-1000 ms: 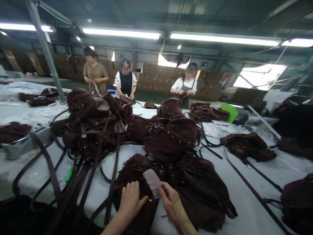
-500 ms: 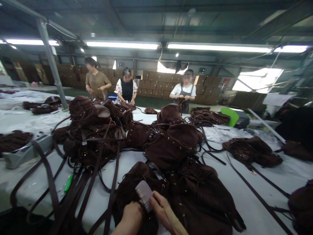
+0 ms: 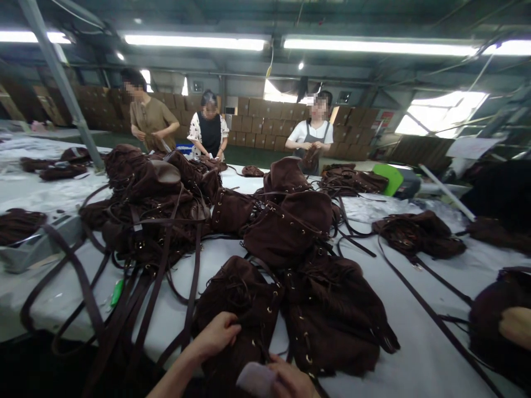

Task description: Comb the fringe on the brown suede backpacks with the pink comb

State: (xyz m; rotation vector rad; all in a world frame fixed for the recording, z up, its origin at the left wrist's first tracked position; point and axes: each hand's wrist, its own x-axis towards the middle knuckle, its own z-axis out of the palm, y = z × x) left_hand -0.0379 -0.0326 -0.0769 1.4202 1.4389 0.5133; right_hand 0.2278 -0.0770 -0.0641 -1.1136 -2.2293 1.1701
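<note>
A dark brown fringed bag (image 3: pixel 236 284) with gold eyelets lies on the white table in front of me. My left hand (image 3: pixel 218 334) is closed on its front, the fingers curled into the dark material. Low in the picture, my right hand (image 3: pixel 293 378) is closed around a pale, wide comb (image 3: pixel 255 379), which is slightly blurred and lies over the bag's lower part. The comb's teeth are hard to see now. A second brown bag (image 3: pixel 332 315) with eyelets and fringe rests just to the right.
A heap of brown bags (image 3: pixel 145 204) with long straps stands at the left, near a green-handled tool (image 3: pixel 116 293). More bags (image 3: pixel 286 226) lie behind. At the right edge another person's hand (image 3: pixel 516 326) touches a bag. Several co-workers stand across the table (image 3: pixel 431 287).
My right hand has drawn the comb down toward me, off the fringe. My left hand has shifted slightly up and left on the bag. The camera view has tilted down a little.
</note>
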